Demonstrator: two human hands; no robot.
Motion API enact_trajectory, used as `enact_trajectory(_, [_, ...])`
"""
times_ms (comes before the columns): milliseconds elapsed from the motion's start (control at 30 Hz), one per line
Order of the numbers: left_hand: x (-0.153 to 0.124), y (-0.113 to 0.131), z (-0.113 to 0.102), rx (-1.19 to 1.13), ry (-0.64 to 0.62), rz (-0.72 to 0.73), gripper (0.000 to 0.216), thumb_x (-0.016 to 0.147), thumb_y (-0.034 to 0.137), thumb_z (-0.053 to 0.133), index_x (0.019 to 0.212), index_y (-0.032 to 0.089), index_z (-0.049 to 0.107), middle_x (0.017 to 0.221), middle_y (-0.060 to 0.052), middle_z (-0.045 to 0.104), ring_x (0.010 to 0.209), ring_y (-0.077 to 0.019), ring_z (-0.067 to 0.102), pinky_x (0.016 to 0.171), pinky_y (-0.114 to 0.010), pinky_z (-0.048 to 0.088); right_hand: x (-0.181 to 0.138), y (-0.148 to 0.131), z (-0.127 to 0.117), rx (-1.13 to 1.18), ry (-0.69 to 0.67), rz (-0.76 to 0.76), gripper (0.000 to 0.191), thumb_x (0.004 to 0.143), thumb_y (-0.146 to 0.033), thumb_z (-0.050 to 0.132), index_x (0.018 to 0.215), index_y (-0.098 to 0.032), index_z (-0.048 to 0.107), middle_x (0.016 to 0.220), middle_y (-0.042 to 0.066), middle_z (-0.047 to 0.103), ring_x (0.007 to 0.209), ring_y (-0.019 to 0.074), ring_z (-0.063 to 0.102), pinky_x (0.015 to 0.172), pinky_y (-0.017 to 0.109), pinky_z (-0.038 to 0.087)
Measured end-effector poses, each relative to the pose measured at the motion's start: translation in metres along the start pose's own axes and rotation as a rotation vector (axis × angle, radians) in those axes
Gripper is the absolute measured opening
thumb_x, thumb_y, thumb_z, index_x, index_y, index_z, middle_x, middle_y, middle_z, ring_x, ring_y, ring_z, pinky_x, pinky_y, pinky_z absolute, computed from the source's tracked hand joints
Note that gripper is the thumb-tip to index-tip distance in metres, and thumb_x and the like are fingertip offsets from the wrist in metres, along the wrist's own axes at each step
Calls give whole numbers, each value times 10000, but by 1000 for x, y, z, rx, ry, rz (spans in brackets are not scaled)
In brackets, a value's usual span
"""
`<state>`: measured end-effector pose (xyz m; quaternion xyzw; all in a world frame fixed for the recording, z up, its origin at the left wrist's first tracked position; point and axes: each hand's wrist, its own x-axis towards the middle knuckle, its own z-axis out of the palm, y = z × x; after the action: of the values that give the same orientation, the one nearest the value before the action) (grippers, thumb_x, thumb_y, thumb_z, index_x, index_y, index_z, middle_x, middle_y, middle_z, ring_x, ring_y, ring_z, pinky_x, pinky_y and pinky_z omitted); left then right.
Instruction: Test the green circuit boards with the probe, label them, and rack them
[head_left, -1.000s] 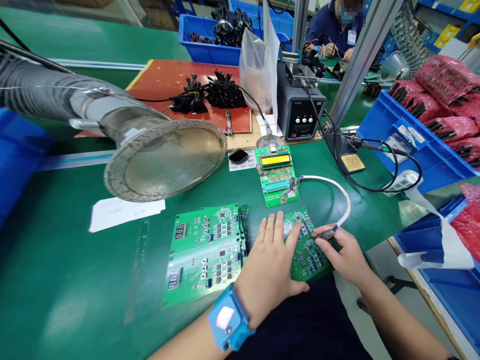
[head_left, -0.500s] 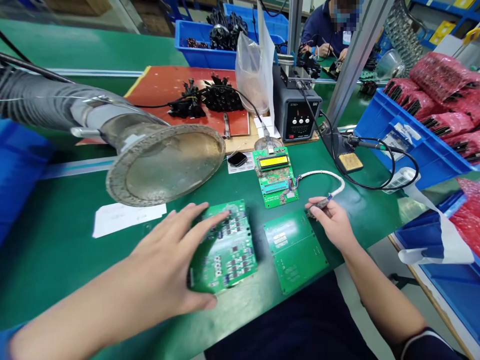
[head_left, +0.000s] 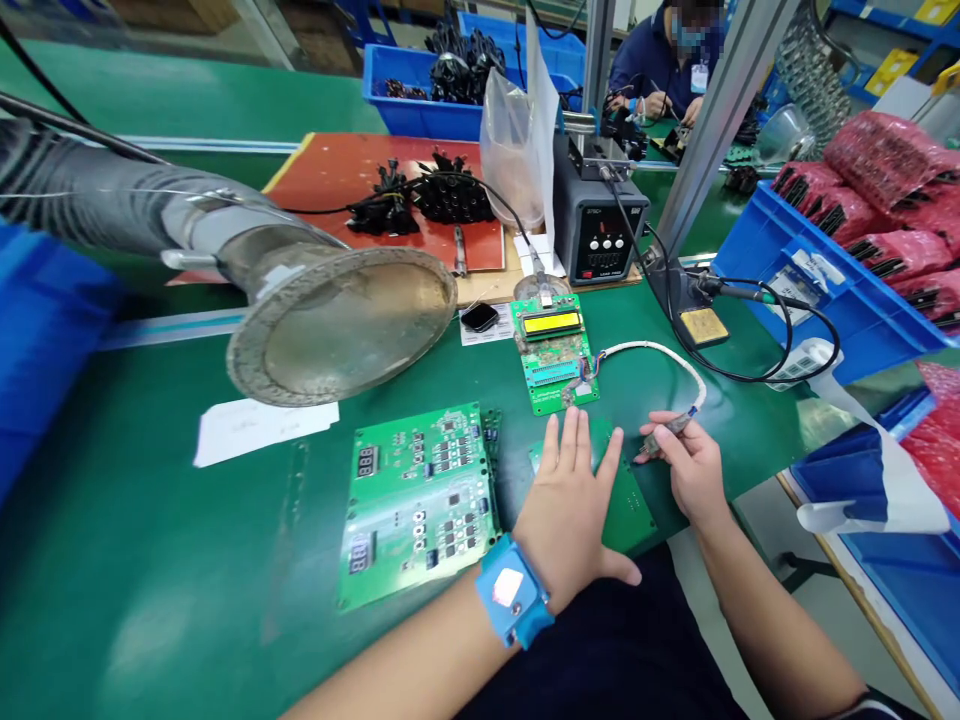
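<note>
Green fibreglass lies under your left hand (head_left: 570,510). Palm down, fingers spread flat and gripping nothing, it presses on a green board (head_left: 636,508) turned plain side up, just nearer you than the display board (head_left: 559,372). A blue wrist strap (head_left: 514,592) circles that wrist.

Your right hand (head_left: 694,470), nearer you and to the right of the display board, pinches a plug (head_left: 664,435) between thumb and fingertips. The plug is at the green board's right edge; I cannot tell whether they touch. From the plug a white cable (head_left: 660,347) arcs back to the display board's right side.

Left of the display board and nearer you sits a stack of populated boards (head_left: 420,500). Further left, a metal extraction funnel (head_left: 345,310) hangs over the bench and hides part of it, with a paper slip (head_left: 262,425) below its rim. Behind the display board stands a soldering station (head_left: 604,228), and an iron stand (head_left: 701,325) sits to the right. A blue bin (head_left: 825,300) of pink bags lies beyond that. Behind and to the left is a red mat (head_left: 337,165) with black parts. A co-worker (head_left: 667,60) sits far behind.

The yellow screen (head_left: 551,322) shows no legible characters. The station's red digits and the boards' print are too small to read.
</note>
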<state>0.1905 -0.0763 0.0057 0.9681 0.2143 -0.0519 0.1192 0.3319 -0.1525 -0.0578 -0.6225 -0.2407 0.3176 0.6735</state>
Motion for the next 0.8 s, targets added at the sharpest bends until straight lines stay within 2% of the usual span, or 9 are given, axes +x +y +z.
enact_trajectory(100, [2, 0, 4, -21, 26, -48, 1215, 416, 568, 833, 1423, 98, 340, 1456, -288, 323, 1341, -479, 262, 1087, -616, 206, -9, 2, -3, 106, -11, 71, 252, 780, -376, 670, 945, -188, 645, 793, 18, 677, 644, 145, 631, 594, 324, 582])
enact_trajectory(200, [-7, -10, -5, -131, 90, -22, 1168, 464, 542, 831, 1437, 154, 313, 1462, -267, 310, 1337, -469, 284, 1060, -594, 297, -14, 2, -5, 136, 6, 115, 251, 757, -370, 695, 925, -188, 657, 777, 14, 677, 683, 147, 643, 610, 303, 592])
enact_trajectory(333, [-19, -14, -18, -338, 288, 2, 1293, 454, 553, 852, 1477, 279, 110, 1502, -214, 106, 1343, -482, 253, 993, -602, 401, -13, -4, -4, 179, 14, 161, 282, 726, -377, 722, 917, -179, 660, 769, 20, 680, 643, 149, 653, 638, 324, 602])
enact_trajectory(400, [-22, -10, -13, -459, 403, 25, 1362, 407, 530, 880, 1461, 314, 45, 1492, -200, 44, 1347, -484, 241, 993, -615, 401, -12, -7, -3, 223, -5, 182, 289, 716, -382, 732, 908, -179, 661, 758, 19, 677, 626, 147, 648, 644, 347, 611])
enact_trajectory(467, [-24, -7, 0, -583, 473, 57, 1370, 382, 502, 897, 1436, 305, 43, 1474, -211, 45, 1364, -473, 208, 1011, -612, 385, -11, -11, -2, 266, -26, 197, 278, 709, -377, 740, 894, -184, 663, 750, 13, 667, 646, 148, 640, 617, 353, 622])
enact_trajectory(533, [-28, -5, 15, -688, 475, 43, 1365, 383, 484, 902, 1417, 287, 33, 1472, -238, 23, 1377, -473, 165, 1008, -614, 382, -11, -13, 0, 279, -38, 207, 268, 712, -370, 740, 891, -188, 662, 758, 12, 656, 674, 151, 632, 585, 355, 630])
enact_trajectory(667, [-48, -8, 32, -780, 378, -8, 1395, 369, 534, 886, 1436, 268, 29, 1518, -236, -152, 1374, -509, 72, 1018, -649, 332, -11, -11, 1, 248, -51, 214, 270, 727, -376, 726, 909, -189, 654, 792, 19, 648, 708, 152, 626, 595, 367, 637])
enact_trajectory(733, [-58, -9, 34, -752, 356, -60, 1249, 546, 541, 819, 1460, 255, 18, 1529, -199, -211, 1380, -485, 33, 1028, -631, 328, -13, -9, 1, 225, -61, 214, 275, 730, -379, 722, 914, -187, 653, 797, 20, 650, 710, 147, 618, 615, 369, 635])
enact_trajectory(800, [-62, -8, 35, -670, 323, -152, 975, 794, 452, 651, 1477, 249, -15, 1531, -176, -229, 1392, -432, 36, 1029, -589, 355, -14, -8, 2, 200, -65, 213, 279, 731, -381, 720, 917, -184, 654, 796, 18, 656, 688, 136, 609, 624, 362, 629])
